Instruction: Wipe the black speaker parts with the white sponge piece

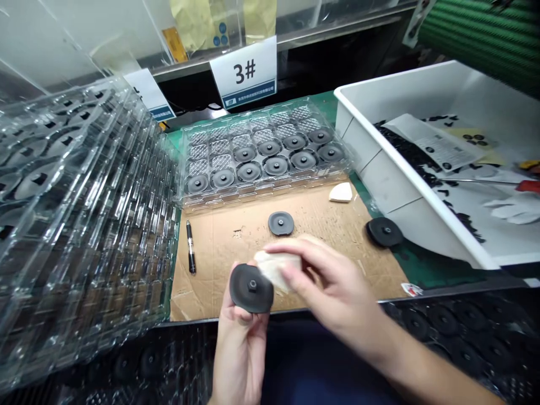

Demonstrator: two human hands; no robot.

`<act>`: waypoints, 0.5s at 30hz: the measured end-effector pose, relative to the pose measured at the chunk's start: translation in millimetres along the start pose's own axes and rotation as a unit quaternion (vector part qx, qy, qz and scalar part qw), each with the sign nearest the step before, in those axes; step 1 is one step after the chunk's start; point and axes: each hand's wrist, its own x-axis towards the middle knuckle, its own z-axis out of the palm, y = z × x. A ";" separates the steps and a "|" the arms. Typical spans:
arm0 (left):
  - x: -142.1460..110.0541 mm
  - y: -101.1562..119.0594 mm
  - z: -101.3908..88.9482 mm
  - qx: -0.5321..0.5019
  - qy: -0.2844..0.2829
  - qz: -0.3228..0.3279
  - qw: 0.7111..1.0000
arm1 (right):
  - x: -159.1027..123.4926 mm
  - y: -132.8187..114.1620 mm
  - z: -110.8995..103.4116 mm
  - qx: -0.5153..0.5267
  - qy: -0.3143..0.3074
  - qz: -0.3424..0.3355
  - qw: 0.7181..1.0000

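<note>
My left hand (244,332) grips a round black rubber part (248,295), its raised centre stub facing up. In my right hand (324,275) is a cream-white pad (274,267), pinched between thumb and fingers and slightly blurred. The pad meets or overlaps the upper right edge of the black part; whether they press together I cannot tell. Just beyond my hands, a similar black part (280,223) lies on the cardboard sheet (219,236). Another cream pad piece (341,192) rests near the sheet's far right corner.
A clear tray (253,194) with several black parts stands behind the cardboard. Stacked clear trays (97,225) rise on the left, beside a pen (190,247). At right are more black parts (383,232) and a white bin (392,180) with scraps, papers and a red-handled tool (527,186).
</note>
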 end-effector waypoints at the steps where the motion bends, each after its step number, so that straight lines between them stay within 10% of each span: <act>1: -1.2 -1.1 -1.7 0.002 -0.003 -0.020 1.000 | 3.7 -11.5 0.0 0.002 -0.016 -0.032 0.999; 6: -4.4 -1.1 -14.9 0.018 0.036 -0.042 0.998 | 9.2 -31.9 10.1 -0.032 -0.205 -0.039 0.977; 11: -8.8 5.0 -9.5 0.053 -0.015 -0.096 0.994 | 5.7 -27.7 14.9 -0.026 -0.084 -0.106 0.990; 15: -6.9 11.1 -7.7 0.038 -0.022 -0.108 0.993 | -6.7 -28.9 -8.1 0.006 -0.193 -0.057 0.979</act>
